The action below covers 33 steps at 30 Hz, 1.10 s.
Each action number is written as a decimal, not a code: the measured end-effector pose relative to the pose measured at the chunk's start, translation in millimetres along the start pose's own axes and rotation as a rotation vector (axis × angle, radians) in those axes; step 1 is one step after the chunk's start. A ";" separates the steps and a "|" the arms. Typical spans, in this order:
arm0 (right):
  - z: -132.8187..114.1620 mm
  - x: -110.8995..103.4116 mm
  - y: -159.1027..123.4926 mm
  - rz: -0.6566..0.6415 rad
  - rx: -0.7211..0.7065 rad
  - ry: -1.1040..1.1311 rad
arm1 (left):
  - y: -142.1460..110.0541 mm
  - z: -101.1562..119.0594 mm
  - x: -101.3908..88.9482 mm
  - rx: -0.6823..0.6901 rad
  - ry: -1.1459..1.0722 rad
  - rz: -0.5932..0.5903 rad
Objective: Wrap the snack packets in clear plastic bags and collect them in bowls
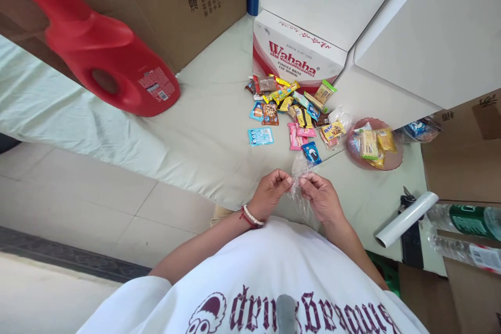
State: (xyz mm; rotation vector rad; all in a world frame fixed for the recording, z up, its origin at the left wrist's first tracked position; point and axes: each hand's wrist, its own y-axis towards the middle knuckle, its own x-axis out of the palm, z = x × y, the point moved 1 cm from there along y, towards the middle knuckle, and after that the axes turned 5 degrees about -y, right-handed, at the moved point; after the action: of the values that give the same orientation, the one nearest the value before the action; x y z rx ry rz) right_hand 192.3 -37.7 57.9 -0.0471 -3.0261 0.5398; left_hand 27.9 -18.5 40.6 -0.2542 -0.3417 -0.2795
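Observation:
A thin clear plastic bag point(301, 167) hangs between my two hands near the table's front edge. My left hand point(272, 190), with a bead bracelet at the wrist, pinches it from one side. On the other side my right hand point(319, 195) pinches it too, fingertips close to the left ones. Just beyond the bag lies a dark blue snack packet point(311, 152). Past that spreads a pile of small wrapped snacks, among them a pink packet point(296, 135) and a yellow cookie packet point(332, 130). A light blue packet point(261, 136) lies apart at the left.
Behind the snacks stands a Wahaha carton point(299, 52). A pink glass bowl point(354, 154) holding several snacks sits at the right. Far left is a large red jug point(117, 62). A white roll point(407, 219) and plastic bottles point(469, 219) lie at the right edge.

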 end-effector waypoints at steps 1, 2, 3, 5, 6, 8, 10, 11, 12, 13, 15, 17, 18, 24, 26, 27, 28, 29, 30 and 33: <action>0.4 -0.1 0.4 -0.001 0.004 0.008 | 0.3 -0.5 0.0 -0.004 -0.002 0.000; 0.6 -0.3 0.9 -0.003 0.008 0.011 | 0.8 -1.1 -0.1 -0.009 -0.005 0.000; 0.6 -0.5 1.3 -0.005 0.012 0.009 | 1.3 -1.6 -0.3 -0.014 -0.008 0.001; 0.6 -1.0 2.3 -0.001 0.024 0.001 | 2.7 -3.0 -0.5 -0.028 -0.016 0.001; 0.5 -1.2 2.9 0.004 0.032 -0.004 | 3.5 -3.8 -0.6 -0.034 -0.019 0.000; 0.2 -1.7 4.5 0.014 0.044 -0.010 | 5.5 -5.5 -0.8 -0.040 -0.029 -0.003; -0.8 -2.6 6.7 0.023 0.048 -0.009 | 8.0 -7.3 -1.6 -0.042 -0.045 -0.007; -1.6 -3.5 7.9 0.028 0.047 -0.007 | 9.4 -8.1 -2.6 -0.042 -0.053 -0.008; -2.7 -4.6 9.2 0.033 0.047 -0.004 | 10.9 -8.8 -3.8 -0.041 -0.061 -0.004; -4.0 -5.9 10.4 0.040 0.047 0.000 | 12.5 -9.1 -5.4 -0.040 -0.067 0.004; -7.0 -8.5 12.6 0.054 0.058 0.008 | 15.3 -9.0 -8.7 -0.033 -0.062 0.016; -9.5 -10.2 14.4 0.071 0.078 0.015 | 17.5 -8.0 -10.5 -0.023 -0.049 0.007; -10.3 -10.2 15.2 0.080 0.086 0.018 | 18.3 -7.6 -10.3 -0.019 -0.044 -0.011; -5.9 -3.9 20.4 0.119 0.095 0.009 | 22.4 -14.1 -2.6 -0.046 0.051 -0.077; -2.9 -3.5 22.0 0.131 0.088 0.022 | 24.0 -16.9 -2.4 -0.071 0.067 -0.079; -1.6 -4.2 22.4 0.134 0.083 0.025 | 24.6 -17.5 -3.0 -0.081 0.063 -0.081; -0.6 -5.4 22.5 0.131 0.080 0.020 | 25.2 -17.6 -3.7 -0.086 0.059 -0.083; 0.1 -7.0 22.0 0.119 0.075 0.007 | 25.5 -17.2 -4.5 -0.087 0.056 -0.084; 0.3 -8.8 20.9 0.102 0.066 -0.018 | 25.7 -16.6 -5.2 -0.084 0.055 -0.078; -2.7 -14.4 13.1 0.079 -0.041 -0.190 | 25.4 -14.7 -5.8 -0.083 0.044 -0.031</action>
State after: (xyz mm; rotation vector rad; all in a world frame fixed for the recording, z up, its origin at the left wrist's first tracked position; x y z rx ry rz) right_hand 207.2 -25.1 55.1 -0.1252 -3.2322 0.5166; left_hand 34.8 2.2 20.1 -0.3237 -0.2912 -0.3298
